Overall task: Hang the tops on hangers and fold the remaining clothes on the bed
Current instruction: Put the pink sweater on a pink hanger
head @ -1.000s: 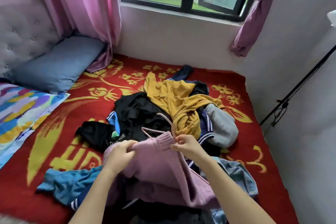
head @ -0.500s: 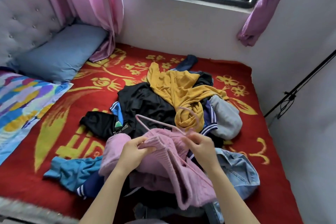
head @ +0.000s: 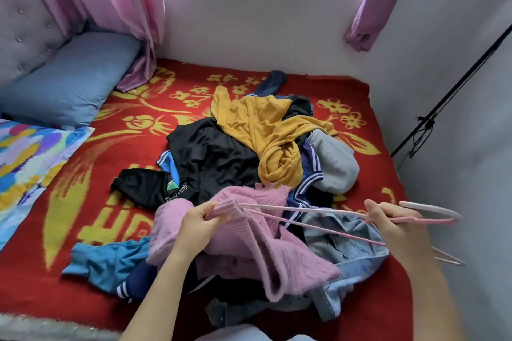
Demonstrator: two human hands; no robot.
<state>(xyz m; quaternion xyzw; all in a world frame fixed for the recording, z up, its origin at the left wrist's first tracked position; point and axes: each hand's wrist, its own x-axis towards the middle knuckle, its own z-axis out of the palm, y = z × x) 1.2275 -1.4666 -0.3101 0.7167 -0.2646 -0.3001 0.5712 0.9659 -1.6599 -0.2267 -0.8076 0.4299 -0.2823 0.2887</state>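
Observation:
A pink knitted sweater (head: pixel 266 255) lies across the near part of the clothes pile. My left hand (head: pixel 203 223) pinches its ribbed edge. My right hand (head: pixel 388 220) grips a pink wire hanger (head: pixel 313 212) near its hook; one end of the hanger reaches into the sweater by my left hand, the rest sticks out to the right. Behind lie a mustard top (head: pixel 266 130), a black garment (head: pixel 216 158), a grey garment (head: pixel 335 163), denim (head: pixel 349 252) and a blue garment (head: pixel 108 260).
The clothes rest on a red and yellow blanket (head: pixel 91 202). A blue-grey pillow (head: pixel 74 77) and a multicoloured pillow (head: pixel 25 158) lie at the left. Pink curtains (head: pixel 110 0) hang under the window. A black stand pole (head: pixel 454 86) leans along the right wall.
My right hand has drawn the hanger out to the right, so most of it now lies outside the sweater. My left hand stays pinched on the sweater's edge. The camera has tilted down.

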